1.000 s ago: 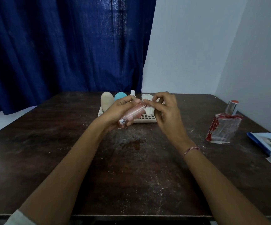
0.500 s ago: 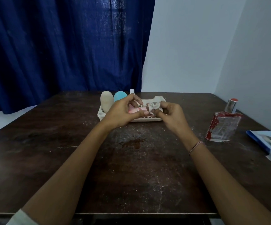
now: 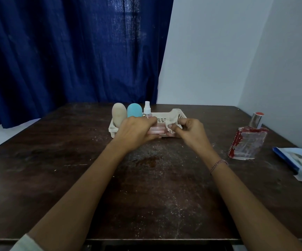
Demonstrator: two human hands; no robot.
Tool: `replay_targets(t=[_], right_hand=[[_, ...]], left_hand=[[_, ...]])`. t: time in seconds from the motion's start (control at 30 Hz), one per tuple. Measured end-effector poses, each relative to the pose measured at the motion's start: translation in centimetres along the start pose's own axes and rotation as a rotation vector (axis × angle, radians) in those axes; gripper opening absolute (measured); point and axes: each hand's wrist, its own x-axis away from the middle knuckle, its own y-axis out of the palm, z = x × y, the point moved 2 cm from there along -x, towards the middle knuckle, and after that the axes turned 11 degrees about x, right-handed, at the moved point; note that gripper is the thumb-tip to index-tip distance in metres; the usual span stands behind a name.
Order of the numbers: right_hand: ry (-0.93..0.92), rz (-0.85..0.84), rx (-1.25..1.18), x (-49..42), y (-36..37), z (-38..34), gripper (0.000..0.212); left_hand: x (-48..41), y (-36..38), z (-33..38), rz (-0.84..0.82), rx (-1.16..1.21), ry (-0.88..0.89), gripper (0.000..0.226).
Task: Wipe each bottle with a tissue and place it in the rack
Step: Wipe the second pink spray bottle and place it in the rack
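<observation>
Dark table (image 3: 56, 178), rack (image 3: 180, 115) at 12 o'clock.
Left hand (image 3: 135, 132) grips half-hidden pink bottle (image 3: 156, 130); right hand (image 3: 191, 132) pinches tissue (image 3: 171, 125).

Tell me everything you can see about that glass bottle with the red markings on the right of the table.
The glass bottle is flat-sided and clear, apparently almost empty, with patchy red print down its left edge and shoulder. A shiny silver cap with a red top closes it. It stands upright, looking slightly tilted, on the dark table, apart from the rack and clear of both hands. Nothing but the table touches it, and a blue packet lies just to its right.
</observation>
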Motion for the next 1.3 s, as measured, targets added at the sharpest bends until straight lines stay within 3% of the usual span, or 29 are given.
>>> replay_targets(t=[0.17, 0.3, 0.5, 0.63, 0.7, 0.77, 0.83, 0.97, 1.13, 1.3], right_hand=[[-0.053, -0.002, -0.174, 0.1, -0.4, -0.5, 0.027], [-0.186, -0.063, -0.158, 0.6, -0.2, -1.4, 0.034], [-0.033, -0.078, 0.000, 0.2, 0.4, -0.7, 0.021], [0.112, -0.142, -0.384, 0.3, 0.4, -0.4, 0.018], [0.169, -0.149, -0.571, 0.1, 0.5, -0.2, 0.026], [0.157, -0.138, -0.605, 0.1, 0.7, -0.3, 0.028], [0.081, -0.126, -0.474, 0.3, 1.2, -0.6, 0.023], [-0.114, 0.033, -0.307, 0.8, 1.4, -1.5, 0.028], [-0.404, 0.036, -0.002, 2.1, 3.0, -2.8, 0.029], [-0.400, 0.221, 0.006, 1.7, 2.1, -3.0, 0.024]], left_hand=[[0.0, -0.1, -0.1, 0.018, 0.085, -0.080, 0.045], [0.0, -0.2, 0.2, -0.156, 0.359, -0.184, 0.049], [0.1, 0.3, 0.5, -0.172, 0.080, -0.053, 0.033], [0.0, 0.6, 0.9, -0.096, 0.096, 0.011, 0.040], [-0.2, 0.6, 1.0, -0.070, 0.273, -0.058, 0.038], [-0.2, 0.4, 1.1, -0.029, 0.572, -0.148, 0.027], [-0.1, 0.1, 1.4, 0.041, 0.880, -0.242, 0.028], [-0.2, 0.3, 1.4, 0.069, 1.162, -0.436, 0.040], [-0.8, 0.5, 0.7, 0.242, 1.706, -0.686, 0.037], [-1.1, 0.0, 0.5, 0.341, 2.093, -0.748, 0.034]])
